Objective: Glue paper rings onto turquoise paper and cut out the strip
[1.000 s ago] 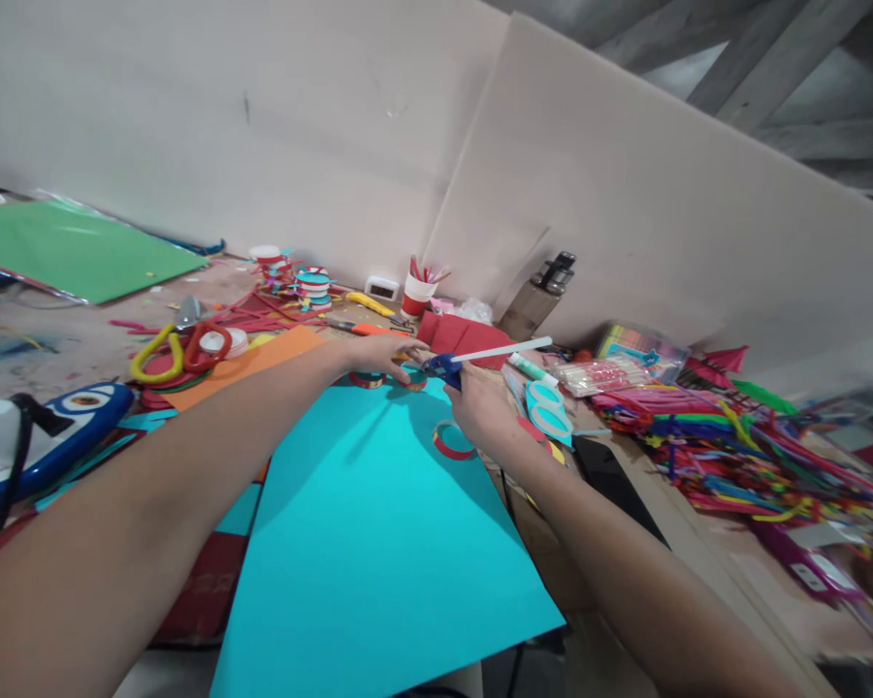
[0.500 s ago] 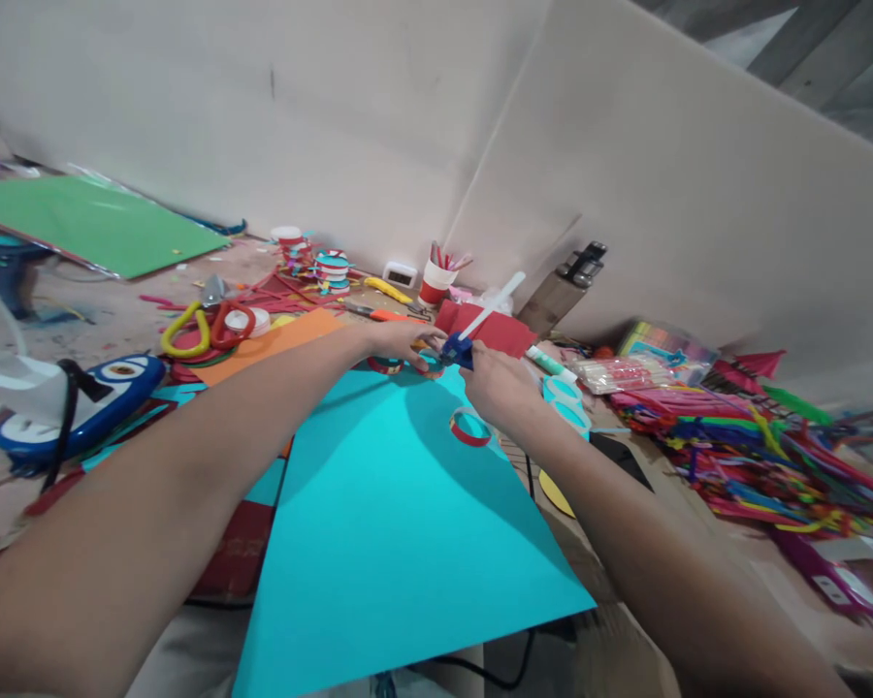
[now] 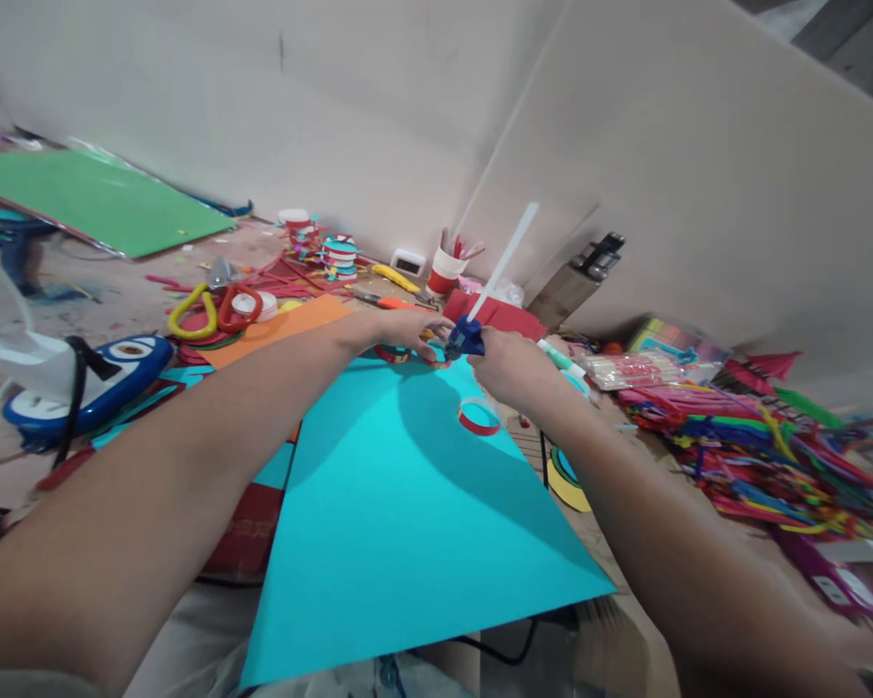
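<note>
My right hand (image 3: 509,364) is closed round a blue hot glue gun (image 3: 467,336), whose long white glue stick (image 3: 505,260) points up and away from me. Just left of the nozzle, my left hand (image 3: 400,332) bends its fingers round a small paper ring (image 3: 438,355), partly hidden by them. Beneath the left palm lies another red-and-blue paper ring (image 3: 393,355). Both hands are over the far end of a large turquoise sheet (image 3: 407,523). A third ring, red outside and turquoise inside (image 3: 478,419), rests on the sheet nearer to me.
Left are scissors (image 3: 193,315), orange paper (image 3: 280,334) and a blue-and-white power strip (image 3: 94,388). Behind stand a cup of pens (image 3: 445,269) and a bottle (image 3: 567,286). Red paper (image 3: 505,315) lies beyond the glue gun. Pipe cleaners (image 3: 742,436) are heaped at right.
The glue gun has tilted, so its glue stick now stands steeper. My view has shifted slightly. Both hands stay close together at the sheet's far end.
</note>
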`<state>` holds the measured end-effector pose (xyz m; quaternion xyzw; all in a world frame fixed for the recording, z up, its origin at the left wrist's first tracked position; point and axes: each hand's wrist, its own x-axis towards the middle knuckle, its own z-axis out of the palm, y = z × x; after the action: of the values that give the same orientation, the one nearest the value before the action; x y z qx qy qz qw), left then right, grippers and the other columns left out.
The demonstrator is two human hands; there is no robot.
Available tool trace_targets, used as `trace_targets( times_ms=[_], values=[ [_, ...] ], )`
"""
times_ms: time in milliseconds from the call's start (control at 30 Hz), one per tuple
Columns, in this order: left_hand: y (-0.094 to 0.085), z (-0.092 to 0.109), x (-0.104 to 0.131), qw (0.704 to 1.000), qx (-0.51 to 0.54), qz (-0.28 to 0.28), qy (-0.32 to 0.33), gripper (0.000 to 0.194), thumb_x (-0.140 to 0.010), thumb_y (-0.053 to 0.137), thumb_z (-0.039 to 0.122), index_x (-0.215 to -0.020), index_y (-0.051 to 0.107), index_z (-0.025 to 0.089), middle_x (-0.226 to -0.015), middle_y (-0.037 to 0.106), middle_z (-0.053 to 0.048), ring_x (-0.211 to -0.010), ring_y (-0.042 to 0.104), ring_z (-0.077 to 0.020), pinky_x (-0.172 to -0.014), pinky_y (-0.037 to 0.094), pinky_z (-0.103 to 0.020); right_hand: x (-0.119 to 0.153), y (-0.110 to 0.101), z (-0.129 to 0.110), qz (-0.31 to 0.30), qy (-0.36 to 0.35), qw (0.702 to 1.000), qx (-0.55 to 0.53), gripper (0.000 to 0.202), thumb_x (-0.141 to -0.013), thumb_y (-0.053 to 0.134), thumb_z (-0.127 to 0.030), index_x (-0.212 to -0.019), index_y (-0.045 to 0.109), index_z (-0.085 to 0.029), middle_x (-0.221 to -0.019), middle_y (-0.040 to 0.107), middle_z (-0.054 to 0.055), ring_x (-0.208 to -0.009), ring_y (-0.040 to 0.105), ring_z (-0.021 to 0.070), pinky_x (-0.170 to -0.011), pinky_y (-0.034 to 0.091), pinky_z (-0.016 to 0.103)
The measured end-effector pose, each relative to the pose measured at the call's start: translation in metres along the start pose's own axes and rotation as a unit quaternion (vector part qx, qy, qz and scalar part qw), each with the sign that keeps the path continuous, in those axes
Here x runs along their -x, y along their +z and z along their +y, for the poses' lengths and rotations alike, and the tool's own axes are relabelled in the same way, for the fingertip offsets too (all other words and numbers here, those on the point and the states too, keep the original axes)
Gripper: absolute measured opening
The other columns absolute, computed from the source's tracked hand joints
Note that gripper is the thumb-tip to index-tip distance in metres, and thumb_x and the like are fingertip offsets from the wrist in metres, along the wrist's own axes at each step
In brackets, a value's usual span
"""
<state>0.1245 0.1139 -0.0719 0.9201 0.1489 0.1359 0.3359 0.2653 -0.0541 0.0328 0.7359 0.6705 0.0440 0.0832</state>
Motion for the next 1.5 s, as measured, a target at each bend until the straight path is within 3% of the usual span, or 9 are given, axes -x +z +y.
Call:
trace_targets(
  times_ms=[300,533,767,1067,1233,1500],
  values=[
    [-0.001,-0.001,0.0,1.0,-0.021,0.0,-0.02,0.085,-0.077,0.076,0.034,-0.154,0.043,0.019,-0.15,0.058,-0.012,-0.134,0.055,-0.0274,-0.112,0.041,-0.035,0.0,0.028,0.016,0.057,0.005,0.998,-0.013,0.031,-0.101,0.048,-0.034,-0.122,0.059,-0.014,-0.113,0.075,0.02,-0.104,0.072,0.0349,-0.08,0.049,0.038],
    [0.001,-0.002,0.002,1.0,0.005,0.003,-0.01,0.081,-0.079,0.076,0.03,-0.152,0.044,0.021,-0.149,0.059,-0.01,-0.134,0.056,-0.025,-0.111,0.042,-0.033,-0.003,0.038,0.011,0.062,0.017,0.998,-0.019,0.03,-0.1,0.05,-0.034,-0.122,0.059,-0.016,-0.115,0.075,0.019,-0.103,0.072,0.0316,-0.079,0.048,0.036],
    [0.001,-0.007,-0.003,1.0,0.007,0.0,0.001,0.076,-0.077,0.076,0.027,-0.148,0.049,0.022,-0.147,0.06,-0.01,-0.137,0.054,-0.025,-0.113,0.041,-0.033,-0.001,0.039,0.007,0.06,0.007,0.997,-0.042,0.031,-0.101,0.048,-0.034,-0.126,0.058,-0.017,-0.118,0.074,0.017,-0.108,0.07,0.0323,-0.084,0.047,0.037],
    [0.0,-0.005,-0.001,1.0,0.002,-0.006,0.016,0.073,-0.079,0.076,0.035,-0.146,0.05,0.023,-0.147,0.06,-0.008,-0.134,0.056,-0.0244,-0.112,0.041,-0.032,0.003,0.036,0.0,0.066,0.004,0.995,-0.079,0.033,-0.1,0.05,-0.032,-0.127,0.061,-0.016,-0.122,0.074,0.018,-0.112,0.07,0.0304,-0.086,0.048,0.033],
    [-0.001,-0.005,-0.001,1.0,-0.006,-0.009,-0.002,0.078,-0.079,0.074,0.032,-0.15,0.045,0.019,-0.149,0.059,-0.011,-0.135,0.055,-0.0241,-0.111,0.042,-0.031,0.0,0.042,0.008,0.07,0.014,0.996,-0.062,0.035,-0.1,0.051,-0.032,-0.13,0.059,-0.015,-0.12,0.074,0.018,-0.111,0.07,0.0312,-0.085,0.047,0.035],
    [-0.001,-0.002,0.002,0.999,-0.044,-0.005,-0.006,0.08,-0.08,0.074,0.042,-0.152,0.043,0.025,-0.155,0.054,-0.008,-0.137,0.053,-0.0253,-0.112,0.041,-0.032,0.007,0.04,0.014,0.073,0.008,0.996,-0.06,0.032,-0.1,0.05,-0.03,-0.126,0.06,-0.014,-0.119,0.075,0.018,-0.108,0.071,0.0311,-0.085,0.047,0.035]
  ],
)
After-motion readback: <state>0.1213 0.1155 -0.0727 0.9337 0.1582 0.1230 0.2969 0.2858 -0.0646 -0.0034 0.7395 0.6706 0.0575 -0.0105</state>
